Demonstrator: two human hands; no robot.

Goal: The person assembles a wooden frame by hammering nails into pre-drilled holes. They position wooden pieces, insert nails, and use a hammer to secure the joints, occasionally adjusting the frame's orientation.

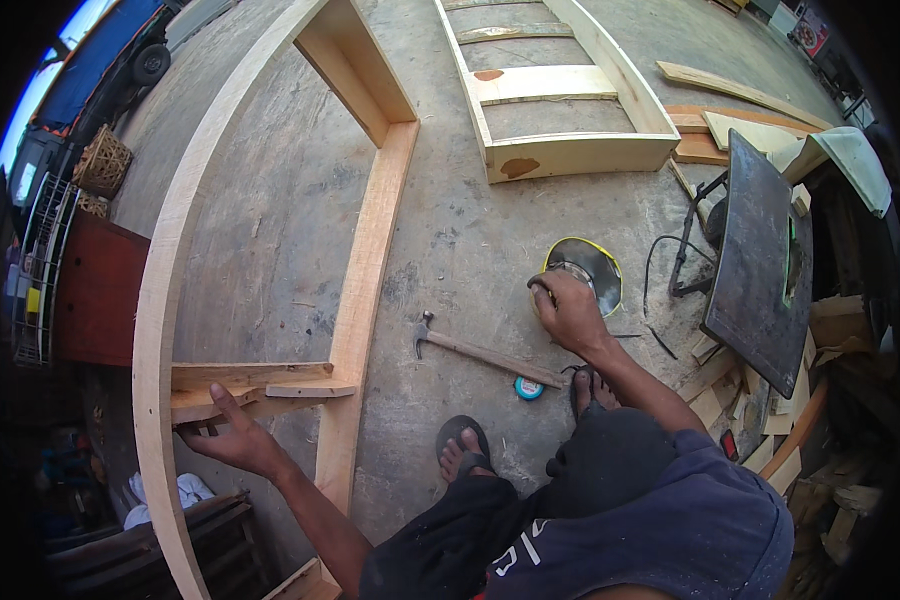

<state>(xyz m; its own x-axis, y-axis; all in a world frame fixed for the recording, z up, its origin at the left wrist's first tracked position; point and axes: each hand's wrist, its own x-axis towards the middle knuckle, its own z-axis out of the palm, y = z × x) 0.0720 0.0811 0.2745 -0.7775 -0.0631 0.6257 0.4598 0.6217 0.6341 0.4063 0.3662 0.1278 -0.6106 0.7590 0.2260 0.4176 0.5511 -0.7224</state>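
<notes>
A tall frame of pale planks point(365, 265) stands at the left. Near its lower part, my left hand point(240, 440) grips a wooden crosspiece point(205, 403), thumb over its face and fingers curled beneath. Several short boards meet there, one with its end on the frame's inner plank. My right hand point(570, 308) is over a dark round container with a yellow rim point(602, 268) on the floor. Its fingers are drawn together in a pinch; whatever they hold is hidden. Between the hands, a claw hammer point(490, 355) with a wooden handle lies beside a blue round tape measure point(528, 388).
A second wooden frame point(580, 155) lies at the back. On the right are a tilted black panel point(755, 260), a cable and piled wood scraps point(790, 400). Loose planks point(740, 92) lie farther off. A truck point(100, 80) and a basket point(103, 163) stand far left.
</notes>
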